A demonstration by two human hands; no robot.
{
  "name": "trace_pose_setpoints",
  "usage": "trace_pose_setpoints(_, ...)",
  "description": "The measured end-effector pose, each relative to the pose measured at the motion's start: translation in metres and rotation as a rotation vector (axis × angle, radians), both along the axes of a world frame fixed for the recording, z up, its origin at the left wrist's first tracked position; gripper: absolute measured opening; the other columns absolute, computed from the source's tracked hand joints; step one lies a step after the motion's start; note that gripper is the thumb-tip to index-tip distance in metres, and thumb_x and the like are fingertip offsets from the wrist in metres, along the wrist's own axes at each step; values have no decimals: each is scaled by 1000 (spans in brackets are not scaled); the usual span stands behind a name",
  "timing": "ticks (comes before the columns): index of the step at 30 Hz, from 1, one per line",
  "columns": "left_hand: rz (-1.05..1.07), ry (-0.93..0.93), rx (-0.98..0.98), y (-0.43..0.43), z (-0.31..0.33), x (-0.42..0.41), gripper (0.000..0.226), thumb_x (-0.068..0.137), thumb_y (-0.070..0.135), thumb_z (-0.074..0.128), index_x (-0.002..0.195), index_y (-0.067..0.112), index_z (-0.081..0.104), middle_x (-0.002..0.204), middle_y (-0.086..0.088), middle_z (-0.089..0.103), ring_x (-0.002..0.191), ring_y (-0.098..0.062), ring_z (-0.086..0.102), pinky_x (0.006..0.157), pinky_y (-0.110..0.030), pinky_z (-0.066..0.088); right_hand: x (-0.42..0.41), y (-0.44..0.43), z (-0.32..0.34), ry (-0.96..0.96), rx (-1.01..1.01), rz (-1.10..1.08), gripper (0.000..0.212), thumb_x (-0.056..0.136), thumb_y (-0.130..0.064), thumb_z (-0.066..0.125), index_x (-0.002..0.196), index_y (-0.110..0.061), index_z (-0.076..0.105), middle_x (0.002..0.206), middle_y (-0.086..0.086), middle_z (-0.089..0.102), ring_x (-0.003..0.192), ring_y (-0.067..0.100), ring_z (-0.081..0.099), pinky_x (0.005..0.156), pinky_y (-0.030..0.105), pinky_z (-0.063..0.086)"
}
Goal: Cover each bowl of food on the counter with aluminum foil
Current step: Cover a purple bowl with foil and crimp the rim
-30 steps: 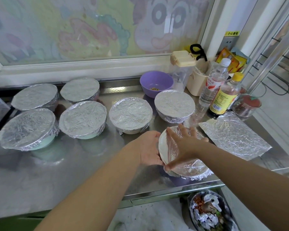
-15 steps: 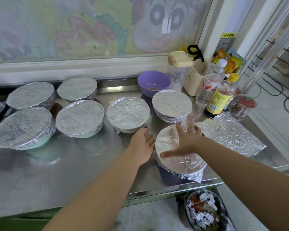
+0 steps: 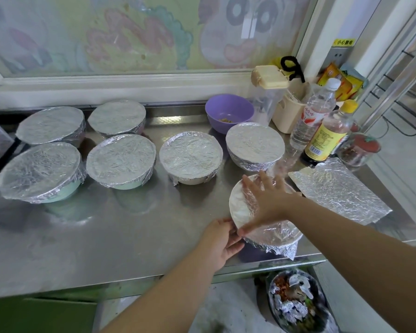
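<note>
A foil-covered bowl [image 3: 277,236] stands near the front edge of the steel counter [image 3: 106,236]. My right hand [image 3: 262,200] lies flat on its foil top, fingers spread. My left hand [image 3: 222,239] touches the bowl's near-left rim, fingers bent against the foil edge. Several other foil-covered bowls sit in two rows to the left and behind, among them one [image 3: 190,159] in the middle and one [image 3: 255,144] at the right. A purple bowl [image 3: 229,111] with a little food stands uncovered at the back. A loose foil sheet [image 3: 339,191] lies flat to the right.
Two bottles [image 3: 327,135], a clear container with a beige lid [image 3: 269,97], a beige holder and a small jar [image 3: 358,150] crowd the back right corner. Below the counter edge sits a bin [image 3: 296,304] with foil scraps. A window frame runs along the back.
My left hand has slid from the bowl's left side down to its near-left rim. My right hand stays flat on the foil top.
</note>
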State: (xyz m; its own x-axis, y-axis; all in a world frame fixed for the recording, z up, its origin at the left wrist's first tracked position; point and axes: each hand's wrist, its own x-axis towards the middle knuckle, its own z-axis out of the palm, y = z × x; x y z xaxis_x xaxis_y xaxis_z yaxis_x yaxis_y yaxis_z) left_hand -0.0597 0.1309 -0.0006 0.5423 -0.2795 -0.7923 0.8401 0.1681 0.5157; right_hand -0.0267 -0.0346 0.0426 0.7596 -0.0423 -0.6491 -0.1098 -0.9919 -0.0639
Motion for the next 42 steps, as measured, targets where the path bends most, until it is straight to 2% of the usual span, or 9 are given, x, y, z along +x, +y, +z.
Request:
trace_pose_setpoints(9,195,111,-74,-13,11,13,33,94,-1,38,114,-7,64,108,-22,71,81,-27,67,59,-31,59,-5,5,7,-26,-10,-17,153,44,-91,74,148,-50,-30,162,-1,-36,146,45,-31,107,85,5)
trace_pose_setpoints(14,106,172,-295,-17,16,29,63,95,51,33,131,7,61,124,-19,67,113,-38,66,103,-52,48,-6,6,8,-33,-18,-18,151,47,-89,74,149,-48,-30,162,0,-35,147,45,-30,105,86,6)
trace_pose_setpoints(18,-105,140,-482,-9,33,34,92,90,80,22,125,7,65,121,-21,68,104,-39,69,76,-48,60,-6,7,7,-47,-28,-7,152,46,-90,73,149,-48,-31,162,0,-36,147,46,-28,101,89,4)
trace_pose_setpoints(24,-235,69,-390,-11,36,43,92,93,77,13,103,15,80,122,-13,70,102,-29,71,82,-41,57,-5,7,5,-49,-19,-10,153,45,-91,72,149,-47,-31,162,1,-37,147,46,-29,100,89,3)
trace_pose_setpoints(28,-258,80,-439,-12,31,48,87,95,76,19,113,12,75,118,-14,71,103,-32,71,76,-42,59,-7,8,4,-59,-20,-30,154,44,-91,73,149,-47,-31,162,1,-36,147,46,-28,100,90,4)
trace_pose_setpoints(34,-26,65,-202,-16,40,62,47,101,51,38,98,13,65,91,-16,73,88,-33,68,78,-42,54,-8,11,1,-69,10,-239,152,46,-97,64,151,-42,-30,161,7,-37,147,52,-23,107,84,11)
trace_pose_setpoints(36,121,21,-187,-14,40,69,33,100,47,47,94,17,58,97,-14,66,90,-33,63,80,-43,51,-8,4,7,-35,16,-284,152,47,-98,61,150,-39,-33,160,12,-38,148,53,-20,115,76,11)
trace_pose_setpoints(40,255,-87,-172,-7,22,73,29,102,38,48,121,17,57,127,-10,59,123,-26,55,108,-40,42,-4,-4,17,-70,-23,-176,157,36,-100,59,149,-43,-34,158,8,-41,149,47,-23,110,82,8)
trace_pose_setpoints(42,271,-118,-93,-1,6,66,31,101,29,51,127,13,59,121,-8,63,116,-25,57,99,-37,46,-1,0,15,-87,10,-72,153,40,-97,64,148,-47,-33,157,1,-42,146,43,-32,106,85,3)
